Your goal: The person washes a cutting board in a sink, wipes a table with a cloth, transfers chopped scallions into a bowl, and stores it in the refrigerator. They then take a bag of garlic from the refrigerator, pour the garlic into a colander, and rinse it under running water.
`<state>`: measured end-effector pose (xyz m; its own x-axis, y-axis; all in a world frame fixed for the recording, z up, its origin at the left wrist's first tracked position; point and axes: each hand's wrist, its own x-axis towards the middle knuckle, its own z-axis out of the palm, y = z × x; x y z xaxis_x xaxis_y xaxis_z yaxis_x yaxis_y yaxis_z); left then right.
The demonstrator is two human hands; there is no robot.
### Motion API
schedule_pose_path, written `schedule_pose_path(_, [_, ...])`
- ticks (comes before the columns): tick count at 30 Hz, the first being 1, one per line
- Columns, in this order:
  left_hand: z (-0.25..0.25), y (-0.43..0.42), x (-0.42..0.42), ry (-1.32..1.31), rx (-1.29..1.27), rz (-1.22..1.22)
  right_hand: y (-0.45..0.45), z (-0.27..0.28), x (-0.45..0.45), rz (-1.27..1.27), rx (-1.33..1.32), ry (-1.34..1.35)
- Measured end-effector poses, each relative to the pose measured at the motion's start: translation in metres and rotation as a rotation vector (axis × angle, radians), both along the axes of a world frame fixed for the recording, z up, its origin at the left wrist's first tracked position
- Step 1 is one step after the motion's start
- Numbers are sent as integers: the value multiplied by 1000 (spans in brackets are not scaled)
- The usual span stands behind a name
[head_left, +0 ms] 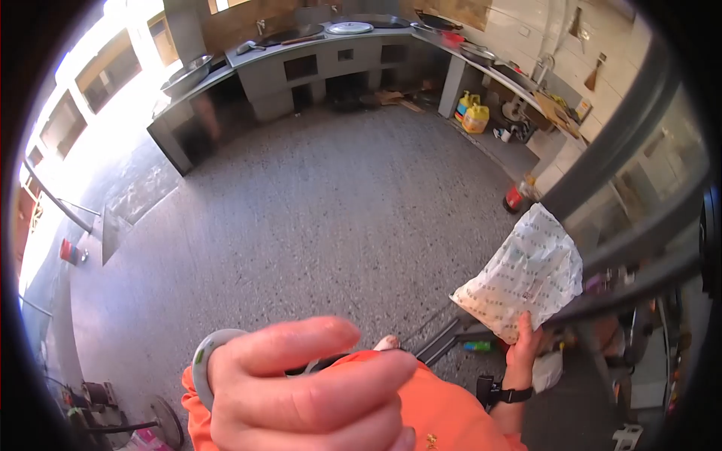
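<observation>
My left hand (308,387) is large and close to the camera at the bottom, with a pale bangle around the wrist. Its fingers are bent, a gap shows between the upper two, and I see nothing held in it. Off to the right, my right hand (524,347) grips the lower edge of a crinkled white plastic bag (526,270) with small printed marks. The thumb lies over the bag's near side; the other fingers are mostly hidden behind it. A dark watch strap circles that wrist. What the bag contains cannot be seen.
A grey counter (263,60) with pans and a lid (350,28) curves along the far wall. Yellow jugs (475,118) stand beneath the right counter. A dark door frame (632,143) rises at right, near a red-labelled bottle (519,195). A wheeled object (164,421) sits lower left.
</observation>
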<state>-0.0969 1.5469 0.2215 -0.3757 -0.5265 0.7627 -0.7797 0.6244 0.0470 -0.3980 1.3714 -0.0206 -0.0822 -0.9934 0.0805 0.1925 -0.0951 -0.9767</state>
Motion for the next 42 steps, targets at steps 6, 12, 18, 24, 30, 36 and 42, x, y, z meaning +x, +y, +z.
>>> schedule_pose_path(6, [15, -149, 53, 179, -202, -78, -152, 47, 62, 126, 75, -75])
schedule_pose_path(12, [-17, -347, 107, -55, -456, -352, -295, 23, 71, -51, 171, -64])
schedule_pose_path(18, [-30, -528, 103, 79, -179, -299, -421, -21, 35, -287, 56, -14])
schedule_pose_path(24, [-71, -674, 26, 120, -170, -332, -554, -66, -36, -356, 81, -59])
schedule_pose_path(30, [-40, -791, 64, 130, -182, -330, -723, -18, 14, -256, -8, 45])
schedule_pose_path(36, [-37, -908, 94, 157, -179, -256, -909, 40, 67, -68, -60, 136])
schedule_pose_path(42, [-53, -1054, 148, 168, -202, -349, -1064, 70, 121, -110, -106, 382])
